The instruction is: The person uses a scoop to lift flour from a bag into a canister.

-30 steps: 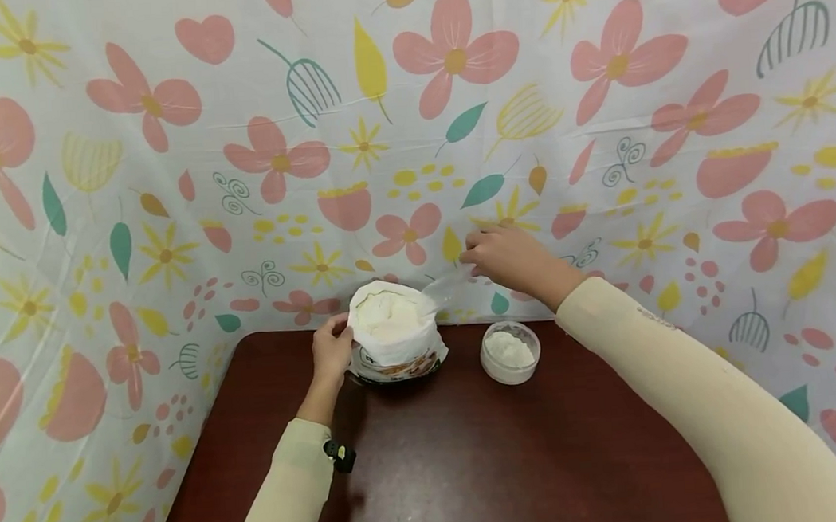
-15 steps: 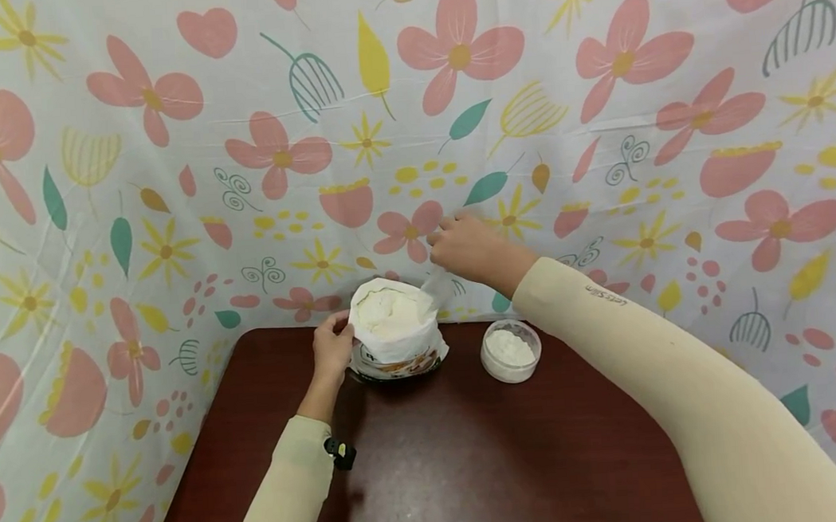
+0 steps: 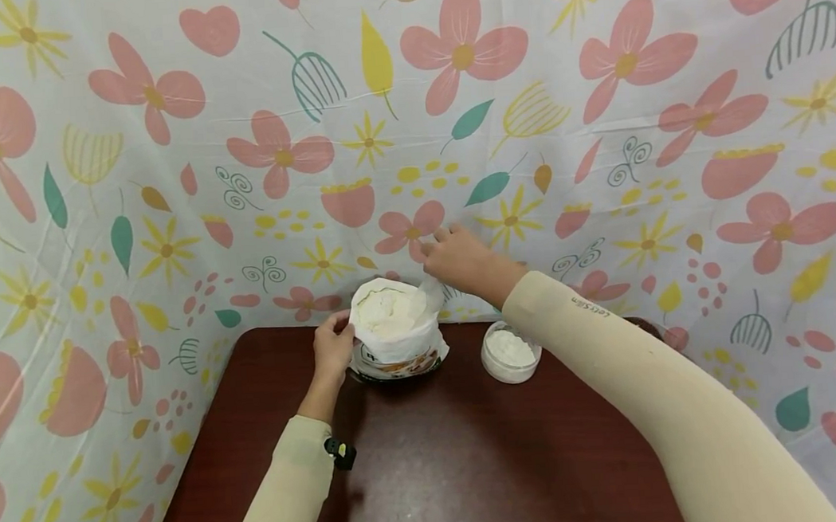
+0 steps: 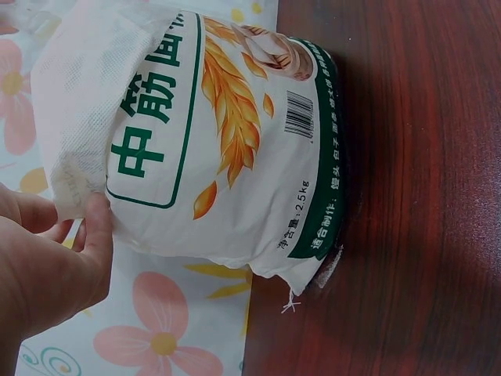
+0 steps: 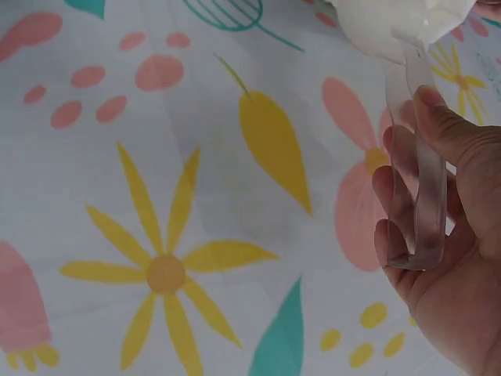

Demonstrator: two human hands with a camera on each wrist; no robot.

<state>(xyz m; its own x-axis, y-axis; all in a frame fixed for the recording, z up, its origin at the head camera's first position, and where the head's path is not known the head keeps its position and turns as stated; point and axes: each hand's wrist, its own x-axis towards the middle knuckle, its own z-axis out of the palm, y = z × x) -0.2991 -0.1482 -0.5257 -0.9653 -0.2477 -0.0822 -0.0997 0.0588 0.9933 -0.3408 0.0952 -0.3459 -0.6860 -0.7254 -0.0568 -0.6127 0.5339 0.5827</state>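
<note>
A white flour bag [image 3: 393,350], its top folded down and flour showing inside, stands at the table's back. My left hand [image 3: 333,348] pinches the folded rim at the bag's left side; the left wrist view shows thumb and fingers on that rim. To the right and above the bag's mouth, my right hand [image 3: 470,264] holds a clear plastic scoop [image 5: 430,196] by its handle. The scoop's far end is at the bag's right rim; how deep it goes is hidden. A round clear bowl [image 3: 497,372] of white flour stands right of the bag, below my right forearm.
The dark red-brown table [image 3: 431,476] reaches back to a flower-printed cloth [image 3: 276,54] hanging behind and at the sides. Under the bag lies something dark, perhaps its own base.
My right hand has moved left with the scoop, closer to the bag's mouth, and dropped slightly in the last half second. The left hand keeps its hold on the rim.
</note>
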